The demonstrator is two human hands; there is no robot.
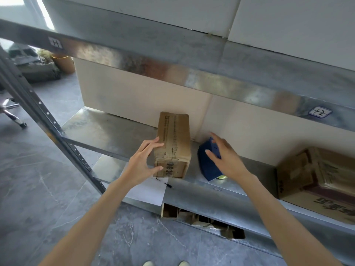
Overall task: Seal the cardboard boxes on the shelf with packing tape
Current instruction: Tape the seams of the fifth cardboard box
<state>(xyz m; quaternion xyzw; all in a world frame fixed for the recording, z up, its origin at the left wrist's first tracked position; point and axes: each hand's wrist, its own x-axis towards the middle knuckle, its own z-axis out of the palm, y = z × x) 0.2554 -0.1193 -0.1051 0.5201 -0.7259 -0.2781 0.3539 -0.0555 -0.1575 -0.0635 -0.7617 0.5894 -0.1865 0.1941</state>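
A small worn cardboard box (173,144) lies on the metal shelf (107,129), its top seam covered with tape. My left hand (143,162) grips its near left corner, fingers over the top edge and thumb on the front face. Right of the box lies a blue tape dispenser (208,164) with a yellow-green part showing at its near end. My right hand (223,154) rests on the dispenser with fingers spread and fairly straight. A larger taped cardboard box (317,181) stands further right on the same shelf.
A white sheet of paper (148,191) with a pen (167,184) lies at the shelf's front edge. A higher shelf beam (172,62) overhangs. Cream boxes (134,96) fill the shelf's back. A slanted upright post (48,121) stands left. Open cartons (192,215) sit on the level below.
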